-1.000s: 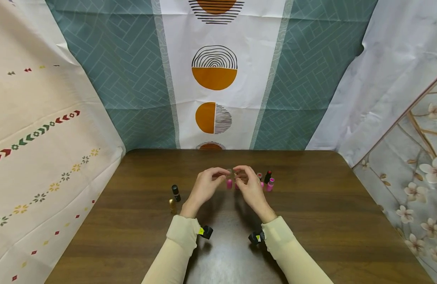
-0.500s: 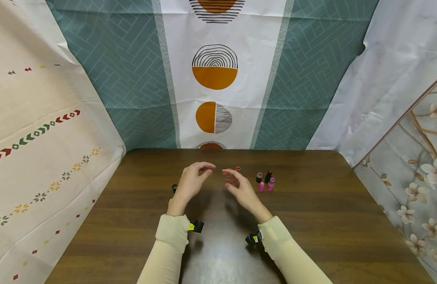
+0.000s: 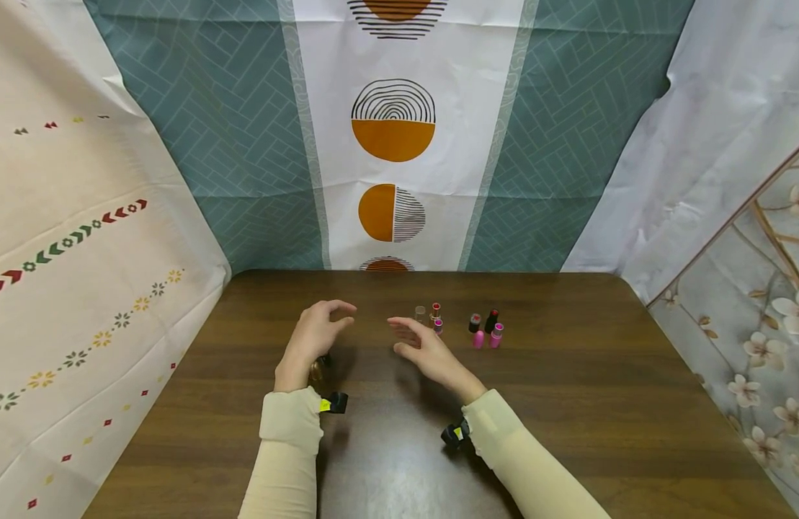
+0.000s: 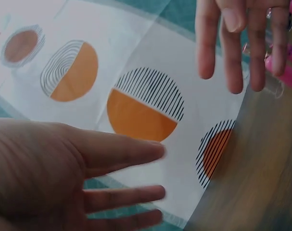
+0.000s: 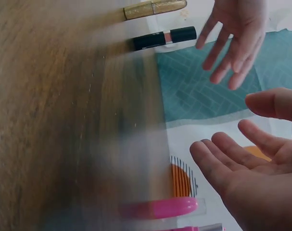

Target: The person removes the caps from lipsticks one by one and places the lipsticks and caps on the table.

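Observation:
My left hand (image 3: 313, 335) hovers over the left part of the table, fingers loosely extended, holding nothing. Beneath it stand a gold lipstick tube (image 3: 316, 371) and a black tube (image 5: 165, 38), largely hidden by the hand in the head view. My right hand (image 3: 431, 353), also holding nothing, is raised near the centre with fingers spread. Close behind it are a clear cap (image 3: 420, 313), a red lipstick (image 3: 435, 310) and a magenta lipstick (image 3: 438, 326). A pink rounded cap (image 5: 172, 208) shows in the right wrist view, hidden behind the right hand in the head view.
Right of centre stands a second group: a black-based item with a red top (image 3: 475, 322), a black lipstick with a red tip (image 3: 492, 321), a pink cap (image 3: 479, 339) and a pink lipstick (image 3: 496, 335). A patterned curtain (image 3: 256, 144) hangs behind the brown table (image 3: 568, 404).
Both hands have drawn away from the small centre group. The left moved well to the left, over the gold and black tubes; the right shifted slightly left, uncovering the lipsticks.

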`<state>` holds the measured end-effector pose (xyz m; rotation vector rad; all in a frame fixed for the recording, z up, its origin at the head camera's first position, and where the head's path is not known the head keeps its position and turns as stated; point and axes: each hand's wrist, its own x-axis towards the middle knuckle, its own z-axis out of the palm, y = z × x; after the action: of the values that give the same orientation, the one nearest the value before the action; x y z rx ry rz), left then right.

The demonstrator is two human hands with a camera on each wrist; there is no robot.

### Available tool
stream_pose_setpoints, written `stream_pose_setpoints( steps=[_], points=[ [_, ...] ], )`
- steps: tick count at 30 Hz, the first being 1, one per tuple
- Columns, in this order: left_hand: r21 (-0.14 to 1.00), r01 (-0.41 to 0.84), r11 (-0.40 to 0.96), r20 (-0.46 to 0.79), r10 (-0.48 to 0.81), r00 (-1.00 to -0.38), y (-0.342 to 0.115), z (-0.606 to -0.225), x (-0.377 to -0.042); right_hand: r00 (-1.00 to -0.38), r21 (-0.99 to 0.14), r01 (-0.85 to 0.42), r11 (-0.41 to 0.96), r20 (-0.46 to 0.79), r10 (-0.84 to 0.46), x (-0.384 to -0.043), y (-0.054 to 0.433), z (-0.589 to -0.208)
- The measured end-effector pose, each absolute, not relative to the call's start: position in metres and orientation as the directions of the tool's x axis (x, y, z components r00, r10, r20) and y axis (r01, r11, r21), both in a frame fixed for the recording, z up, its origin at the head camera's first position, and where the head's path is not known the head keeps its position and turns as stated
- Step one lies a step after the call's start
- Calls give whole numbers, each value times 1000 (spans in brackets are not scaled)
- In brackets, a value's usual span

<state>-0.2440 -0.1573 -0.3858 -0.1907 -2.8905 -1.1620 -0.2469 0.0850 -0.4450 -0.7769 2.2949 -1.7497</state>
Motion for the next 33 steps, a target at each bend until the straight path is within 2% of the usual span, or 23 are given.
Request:
stream_pose_setpoints(
  steps=[6, 14, 25, 33],
  points=[
    [665, 39, 746, -58, 104, -993, -171, -384, -240, -837, -946, -276, 169, 150, -526, -248, 80, -449],
    [661, 10, 750, -126, 124, -984, -185, -383, -235, -820, -947, -262, 185, 117, -560, -247, 77, -455],
    [666, -3, 746, -163, 141, -976, -192, -386, -234, -773, -959, -190, 209, 15, -634, -244, 70, -461],
    [646, 0, 764, -156, 132, -979, -196, -389, -235, -751, -958, -197, 207, 11, -661, -243, 63, -466]
  ],
)
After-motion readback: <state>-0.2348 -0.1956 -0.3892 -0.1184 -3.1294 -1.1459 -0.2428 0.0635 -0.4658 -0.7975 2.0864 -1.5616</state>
